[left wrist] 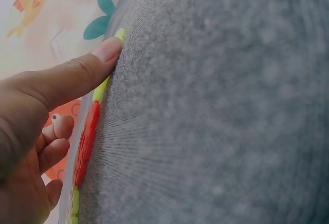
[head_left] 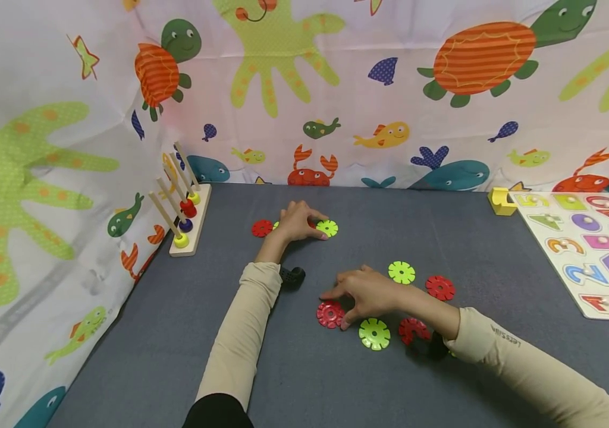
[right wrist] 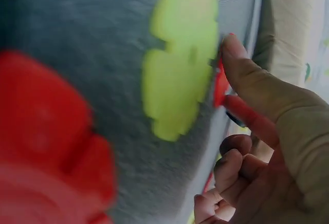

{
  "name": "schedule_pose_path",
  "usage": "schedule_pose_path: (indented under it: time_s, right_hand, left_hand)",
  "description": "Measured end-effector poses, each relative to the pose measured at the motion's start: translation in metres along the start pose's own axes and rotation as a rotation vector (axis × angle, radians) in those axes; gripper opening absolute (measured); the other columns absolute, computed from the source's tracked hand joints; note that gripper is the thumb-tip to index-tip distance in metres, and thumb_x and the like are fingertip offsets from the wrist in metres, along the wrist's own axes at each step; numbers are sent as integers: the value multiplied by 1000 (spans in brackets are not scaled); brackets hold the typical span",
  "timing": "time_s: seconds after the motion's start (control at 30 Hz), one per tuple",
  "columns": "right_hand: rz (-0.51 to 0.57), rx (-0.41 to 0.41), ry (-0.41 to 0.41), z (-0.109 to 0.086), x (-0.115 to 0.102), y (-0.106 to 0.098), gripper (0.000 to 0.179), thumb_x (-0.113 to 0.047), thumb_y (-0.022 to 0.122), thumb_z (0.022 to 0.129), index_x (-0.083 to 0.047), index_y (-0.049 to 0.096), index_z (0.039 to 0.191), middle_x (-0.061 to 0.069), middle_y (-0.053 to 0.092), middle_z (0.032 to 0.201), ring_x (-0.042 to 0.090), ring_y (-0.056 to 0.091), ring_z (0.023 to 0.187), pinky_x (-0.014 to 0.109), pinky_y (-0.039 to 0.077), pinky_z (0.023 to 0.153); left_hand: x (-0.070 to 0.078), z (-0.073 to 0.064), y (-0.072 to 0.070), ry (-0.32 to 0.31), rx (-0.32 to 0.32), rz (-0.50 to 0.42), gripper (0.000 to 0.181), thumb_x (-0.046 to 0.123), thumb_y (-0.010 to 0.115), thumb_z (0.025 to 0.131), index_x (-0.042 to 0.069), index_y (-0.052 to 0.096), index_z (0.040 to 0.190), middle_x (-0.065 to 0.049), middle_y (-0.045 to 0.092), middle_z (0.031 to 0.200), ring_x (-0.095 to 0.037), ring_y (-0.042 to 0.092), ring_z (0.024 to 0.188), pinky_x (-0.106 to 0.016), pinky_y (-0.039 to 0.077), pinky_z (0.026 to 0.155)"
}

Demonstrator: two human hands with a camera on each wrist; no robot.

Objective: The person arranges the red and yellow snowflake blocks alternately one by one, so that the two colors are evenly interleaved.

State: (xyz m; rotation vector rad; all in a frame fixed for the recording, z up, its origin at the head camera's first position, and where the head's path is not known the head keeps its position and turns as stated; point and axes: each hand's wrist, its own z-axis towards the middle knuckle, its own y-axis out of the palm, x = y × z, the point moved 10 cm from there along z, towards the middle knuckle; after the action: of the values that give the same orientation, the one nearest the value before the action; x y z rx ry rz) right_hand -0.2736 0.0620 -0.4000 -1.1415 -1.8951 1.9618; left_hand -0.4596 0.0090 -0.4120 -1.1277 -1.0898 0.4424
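Note:
My left hand is at the far middle of the table, thumb and index finger at opposite edges of a yellow-green notched disc. In the left wrist view its thumb presses on that disc's edge. A red notched disc lies left of this hand, and another red disc is beside the yellow-green one, partly covered from above. Nearer the front, my right hand pinches a red notched disc between thumb and index finger, flat at the table. A yellow-green disc lies just right of it.
More notched discs lie around the right forearm: yellow-green, red and red. A wooden peg stand stands at the left by the curtain. On the right are a number puzzle board and a yellow block.

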Motion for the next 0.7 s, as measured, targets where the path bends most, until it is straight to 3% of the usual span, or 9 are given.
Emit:
schedule_pose_path:
  time_s: [0.7]
  right_hand:
    - [7,50,-83,2,-4,1,46,-42,76,70,-30,67,113,-6,41,68,4,22,56,25,17,61]
  left_hand:
    - [-1,-1,-2,-7,17,-25,43,39,80,67,30,70,108,1,60,105,-20,40,89,-38,25,72]
